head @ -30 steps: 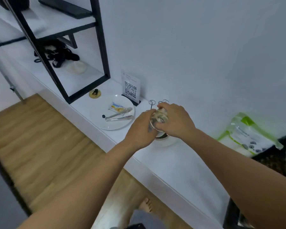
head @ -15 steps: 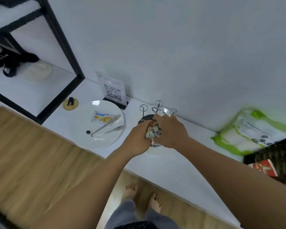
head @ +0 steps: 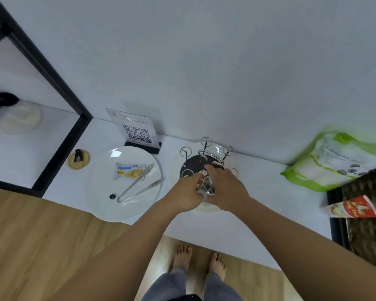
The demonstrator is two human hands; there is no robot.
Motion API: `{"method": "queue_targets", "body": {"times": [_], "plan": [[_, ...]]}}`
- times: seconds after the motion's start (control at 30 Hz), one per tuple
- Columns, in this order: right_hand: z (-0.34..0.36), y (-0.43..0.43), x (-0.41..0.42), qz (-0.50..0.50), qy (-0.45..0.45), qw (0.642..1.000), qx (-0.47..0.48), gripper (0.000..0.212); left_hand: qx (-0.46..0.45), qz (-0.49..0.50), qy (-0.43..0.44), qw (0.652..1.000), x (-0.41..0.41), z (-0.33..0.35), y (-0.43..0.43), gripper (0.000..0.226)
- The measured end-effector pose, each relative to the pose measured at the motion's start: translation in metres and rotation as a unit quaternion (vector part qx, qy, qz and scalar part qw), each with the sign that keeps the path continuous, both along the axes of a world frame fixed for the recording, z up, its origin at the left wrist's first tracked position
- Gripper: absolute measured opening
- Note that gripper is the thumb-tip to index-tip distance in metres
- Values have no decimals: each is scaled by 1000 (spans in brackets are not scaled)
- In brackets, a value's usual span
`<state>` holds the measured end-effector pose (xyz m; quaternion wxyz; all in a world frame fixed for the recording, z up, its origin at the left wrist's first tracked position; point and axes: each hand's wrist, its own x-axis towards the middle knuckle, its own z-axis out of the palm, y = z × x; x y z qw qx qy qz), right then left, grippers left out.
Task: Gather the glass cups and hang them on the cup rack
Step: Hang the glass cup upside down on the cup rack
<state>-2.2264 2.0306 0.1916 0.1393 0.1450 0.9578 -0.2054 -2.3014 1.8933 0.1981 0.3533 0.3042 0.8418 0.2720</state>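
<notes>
A chrome wire cup rack (head: 206, 155) with looped prongs and a black round base stands on the white counter by the wall. A clear glass cup (head: 206, 186) sits between both hands at the rack's near side, over a near prong. My left hand (head: 187, 195) grips the cup from the left. My right hand (head: 226, 190) grips it from the right, fingers reaching toward the rack's centre handle. Whether the cup rests on a prong is hidden by my fingers.
A white plate (head: 126, 185) with metal tongs (head: 137, 186) and a snack packet (head: 128, 171) lies left of the rack. A QR sign (head: 136, 132) stands behind it. A green-white bag (head: 334, 161) and a dark woven basket (head: 367, 213) sit right. A black shelf frame (head: 59, 101) stands left.
The camera has tilted down and moved closer, so the rack and my feet come into view. Both hands stay on the glass cup at the rack's near side.
</notes>
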Motion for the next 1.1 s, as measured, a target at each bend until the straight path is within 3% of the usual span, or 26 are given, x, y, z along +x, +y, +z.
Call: {"method": "queue_targets", "body": {"times": [0.27, 0.37, 0.7, 0.83, 1.0, 1.1], "plan": [[6, 2, 3, 29, -3, 999, 40, 72, -10, -35, 31, 999, -9, 6, 9, 19], [20, 2, 6, 16, 21, 999, 37, 65, 2, -28, 41, 999, -14, 15, 11, 21], [109, 34, 51, -110, 109, 988, 18, 50, 151, -56, 35, 986, -38, 89, 47, 8], [154, 55, 96, -195, 159, 967, 36, 42, 236, -90, -24, 967, -18, 136, 87, 38], [205, 72, 168, -281, 200, 935, 81, 37, 321, -166, -80, 929, 44, 184, 132, 45], [227, 74, 215, -316, 208, 920, 105, 31, 334, -230, -69, 911, 92, 202, 149, 41]]}}
